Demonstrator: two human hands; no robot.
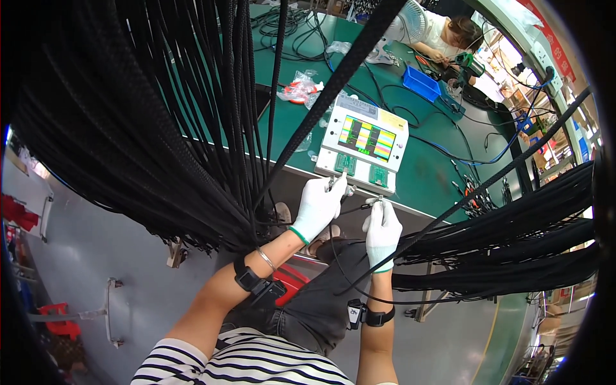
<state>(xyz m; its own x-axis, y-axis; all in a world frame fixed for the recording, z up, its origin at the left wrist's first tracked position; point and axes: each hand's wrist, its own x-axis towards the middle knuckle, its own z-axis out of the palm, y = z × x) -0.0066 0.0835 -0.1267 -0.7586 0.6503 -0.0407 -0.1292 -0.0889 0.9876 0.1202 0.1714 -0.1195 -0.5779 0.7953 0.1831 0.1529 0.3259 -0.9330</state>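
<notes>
A white cable tester (364, 138) with a lit colour screen (367, 138) and two green circuit boards along its front stands at the table's near edge. My left hand (317, 208), in a white glove with a green cuff, is closed on a metal-ended cable connector (350, 190) just in front of the left board; its fingers partly hide the connector. To its right, my gloved right hand (384, 228) pinches another cable connector (378, 199) below the right board. From there a thin black cable (350, 210) runs across to the left. Whether either connector touches the tester I cannot tell.
Thick bundles of black braided cables (135, 128) hang at the left, and more cables (507, 250) lie at the right. One crosses before the tester. Across the green table (423, 173) are a blue bin (421, 83), plastic bags (300, 88), a fan (410, 22) and a co-worker (449, 35).
</notes>
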